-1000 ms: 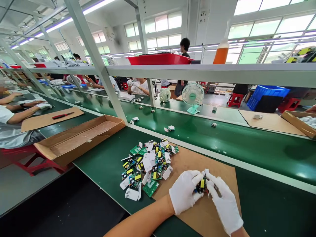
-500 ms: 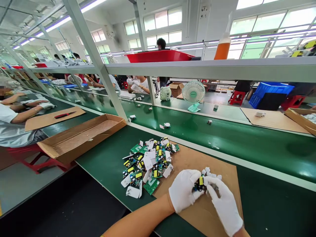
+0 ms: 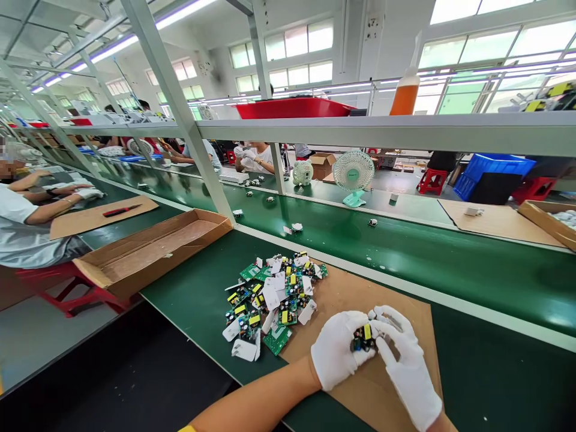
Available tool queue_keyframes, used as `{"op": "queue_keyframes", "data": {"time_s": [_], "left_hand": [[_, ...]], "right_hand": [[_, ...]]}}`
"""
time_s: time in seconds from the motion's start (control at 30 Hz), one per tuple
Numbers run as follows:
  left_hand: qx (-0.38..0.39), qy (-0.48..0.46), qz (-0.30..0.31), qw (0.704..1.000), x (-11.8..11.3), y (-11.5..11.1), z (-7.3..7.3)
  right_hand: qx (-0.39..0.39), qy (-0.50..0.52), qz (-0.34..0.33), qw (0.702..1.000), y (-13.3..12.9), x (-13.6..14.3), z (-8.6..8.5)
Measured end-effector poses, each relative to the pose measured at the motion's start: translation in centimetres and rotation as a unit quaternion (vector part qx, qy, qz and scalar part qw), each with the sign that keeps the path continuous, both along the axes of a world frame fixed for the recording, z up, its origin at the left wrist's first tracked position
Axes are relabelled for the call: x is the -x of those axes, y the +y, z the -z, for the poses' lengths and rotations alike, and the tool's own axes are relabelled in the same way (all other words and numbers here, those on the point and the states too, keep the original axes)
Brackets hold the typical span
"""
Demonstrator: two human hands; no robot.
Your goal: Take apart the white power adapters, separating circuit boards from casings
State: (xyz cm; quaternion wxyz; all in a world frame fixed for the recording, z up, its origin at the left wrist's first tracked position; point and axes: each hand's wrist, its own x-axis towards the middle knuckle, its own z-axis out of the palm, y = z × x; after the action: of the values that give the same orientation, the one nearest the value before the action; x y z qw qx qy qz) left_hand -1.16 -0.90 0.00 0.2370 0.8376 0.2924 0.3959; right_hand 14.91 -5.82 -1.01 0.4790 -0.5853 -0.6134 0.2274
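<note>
My left hand (image 3: 339, 349), white-gloved, grasping circuit board (image 3: 363, 339) between thumb and fingers. Board sits between my hands, over cardboard sheet (image 3: 346, 294). My right hand (image 3: 407, 357), also gloved, bent fingers at board's right side; I cannot tell whether they pinch anything. Board pile (image 3: 270, 295) near, left of left hand. Green belt (image 3: 432, 261) beyond both.

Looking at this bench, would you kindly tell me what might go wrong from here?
The left hand holds a small circuit board, with the fingers of the right hand close by; glove cloth might snag on its parts.

The heap is loosely piled near the edge of the bench, with the left forearm close beside it; a bump could push pieces off.
</note>
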Motion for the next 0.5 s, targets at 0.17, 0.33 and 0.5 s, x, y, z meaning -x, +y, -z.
{"op": "queue_keyframes", "data": {"time_s": [0.17,0.33,0.5], "left_hand": [[0.089,-0.118,0.03,0.988,0.2,0.7,-0.1],[0.103,-0.168,0.095,0.976,0.6,1.2,-0.3],[0.091,-0.105,0.134,0.981,0.3,0.8,-0.4]], "right_hand": [[0.078,0.208,0.036,0.974,-0.3,-0.4,-1.0],[0.168,0.429,-0.004,0.887,0.3,-1.2,-2.3],[0.19,0.27,-0.145,0.933,0.4,-0.6,-1.9]]}}
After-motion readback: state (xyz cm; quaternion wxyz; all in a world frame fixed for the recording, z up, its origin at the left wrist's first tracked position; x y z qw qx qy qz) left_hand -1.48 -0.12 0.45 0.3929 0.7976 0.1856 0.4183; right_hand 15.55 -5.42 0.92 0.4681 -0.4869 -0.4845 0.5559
